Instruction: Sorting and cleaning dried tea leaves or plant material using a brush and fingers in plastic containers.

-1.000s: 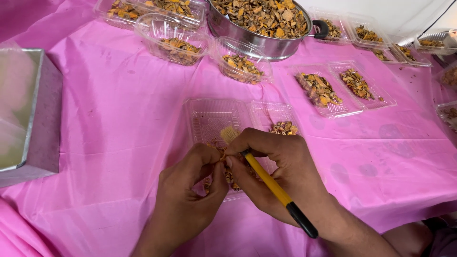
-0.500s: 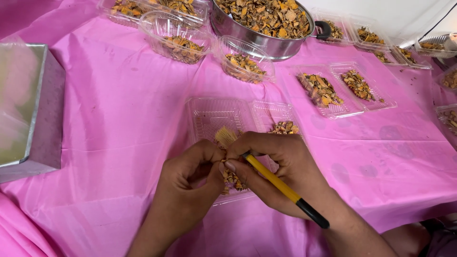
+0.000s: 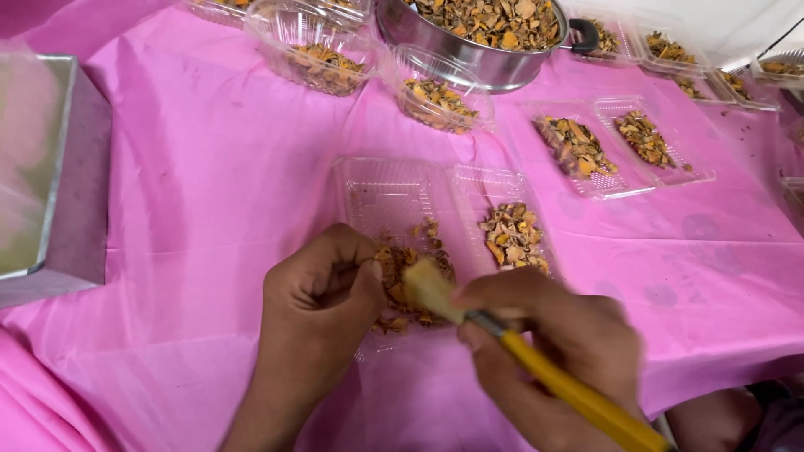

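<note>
A clear hinged plastic tray (image 3: 394, 194) lies open on the pink cloth, with orange-brown dried pieces (image 3: 512, 235) in its right half and more (image 3: 410, 268) in its left half. My left hand (image 3: 320, 293) is closed at the tray's near-left edge, fingers pinched on one of the dried pieces. My right hand (image 3: 559, 351) grips a yellow-handled brush (image 3: 553, 385). Its pale bristles (image 3: 427, 286) rest on the pieces just right of my left thumb. The brush and right hand are blurred.
A steel pot (image 3: 494, 33) full of the same dried pieces stands at the back. Several filled clear trays (image 3: 624, 142) and tubs (image 3: 318, 52) surround it. A metal box (image 3: 50, 167) stands at the left. A pink cloth (image 3: 193, 218) covers the table.
My right hand has pulled back toward me and lower right, with the brush tip swung down onto the pieces. The pieces in the tray's right half, hidden before, now show. The left hand stayed.
</note>
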